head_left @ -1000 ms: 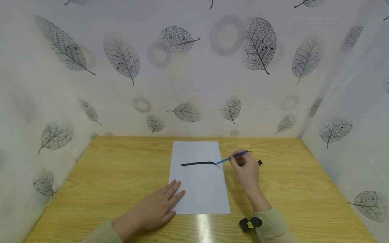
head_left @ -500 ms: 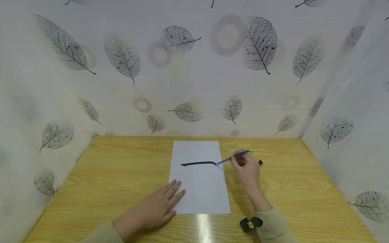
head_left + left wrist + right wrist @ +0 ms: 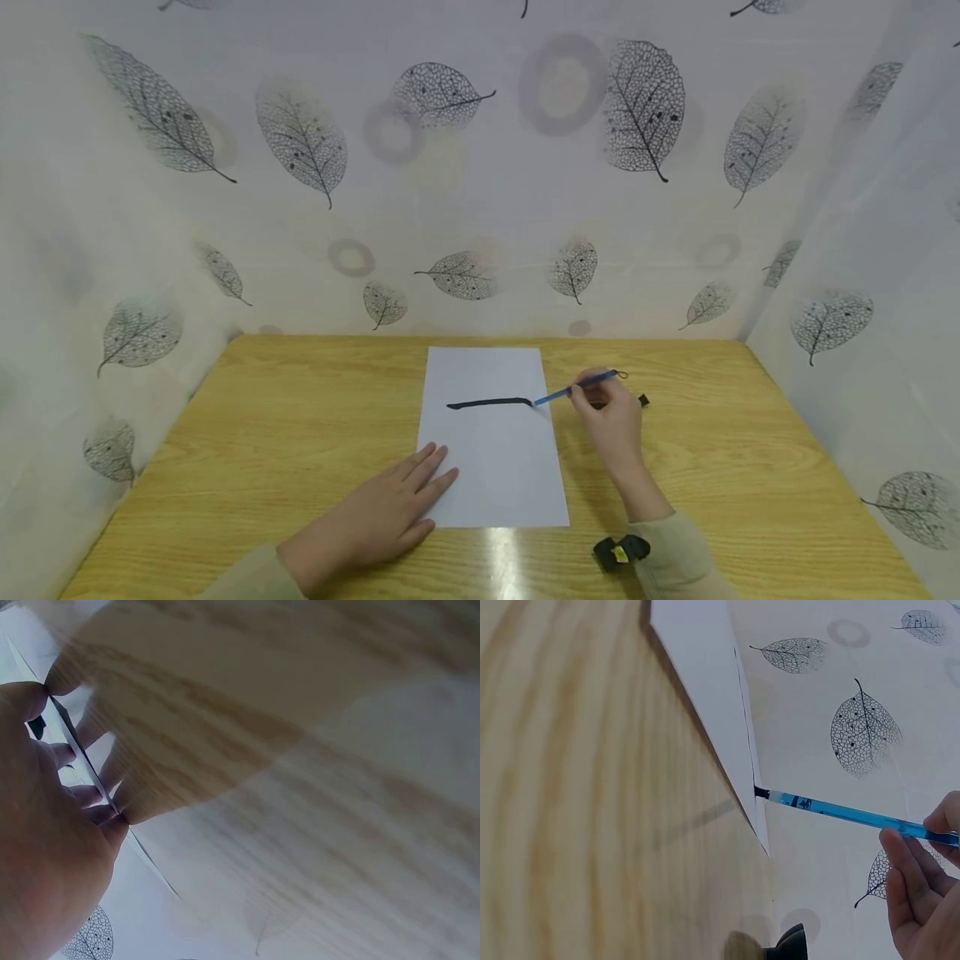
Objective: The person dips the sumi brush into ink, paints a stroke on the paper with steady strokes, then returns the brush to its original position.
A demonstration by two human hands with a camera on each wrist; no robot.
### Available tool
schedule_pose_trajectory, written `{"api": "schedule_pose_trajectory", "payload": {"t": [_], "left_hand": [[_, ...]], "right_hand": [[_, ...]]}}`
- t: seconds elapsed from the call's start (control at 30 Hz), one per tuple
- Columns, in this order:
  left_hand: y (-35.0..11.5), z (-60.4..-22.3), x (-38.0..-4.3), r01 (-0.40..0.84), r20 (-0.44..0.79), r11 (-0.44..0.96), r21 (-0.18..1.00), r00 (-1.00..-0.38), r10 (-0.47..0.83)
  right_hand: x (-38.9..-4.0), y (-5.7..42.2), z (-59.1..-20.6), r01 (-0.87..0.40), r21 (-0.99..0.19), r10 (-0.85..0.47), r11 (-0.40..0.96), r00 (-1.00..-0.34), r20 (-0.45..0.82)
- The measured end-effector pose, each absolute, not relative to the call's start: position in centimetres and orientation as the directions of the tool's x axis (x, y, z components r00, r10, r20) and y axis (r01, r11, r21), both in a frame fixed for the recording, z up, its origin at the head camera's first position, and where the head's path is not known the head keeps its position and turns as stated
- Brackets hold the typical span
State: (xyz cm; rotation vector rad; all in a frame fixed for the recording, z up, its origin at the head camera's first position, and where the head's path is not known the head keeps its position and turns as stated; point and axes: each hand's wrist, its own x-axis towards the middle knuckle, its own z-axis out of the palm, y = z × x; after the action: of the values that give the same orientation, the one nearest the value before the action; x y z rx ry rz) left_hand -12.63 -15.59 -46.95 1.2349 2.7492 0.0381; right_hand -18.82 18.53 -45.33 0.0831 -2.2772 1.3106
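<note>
Blue, slender brush, pinched in your right hand, slants leftward, its dark tip at the right end of the thick black ink stroke across the white rectangular paper sheet; your left hand, farther away, rests spread on the sheet's lower-left edge, gripping nothing.

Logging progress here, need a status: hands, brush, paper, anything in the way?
Left hand resting on paper, lower left. Right hand gripping blue brush, tip at right end of black stroke. Dark object partly hidden by right hand; nothing seen blocking tip.
</note>
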Motion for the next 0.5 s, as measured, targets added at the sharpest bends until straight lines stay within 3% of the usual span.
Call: {"api": "schedule_pose_trajectory", "payload": {"t": [0.5], "left_hand": [[-15.48,-46.77,-12.63,0.736,-0.115,0.671,0.085,-0.662,0.741]], "right_hand": [[-18.81,18.14,-44.44,-0.442,-0.785,0.197,0.435,-0.804,0.562]]}}
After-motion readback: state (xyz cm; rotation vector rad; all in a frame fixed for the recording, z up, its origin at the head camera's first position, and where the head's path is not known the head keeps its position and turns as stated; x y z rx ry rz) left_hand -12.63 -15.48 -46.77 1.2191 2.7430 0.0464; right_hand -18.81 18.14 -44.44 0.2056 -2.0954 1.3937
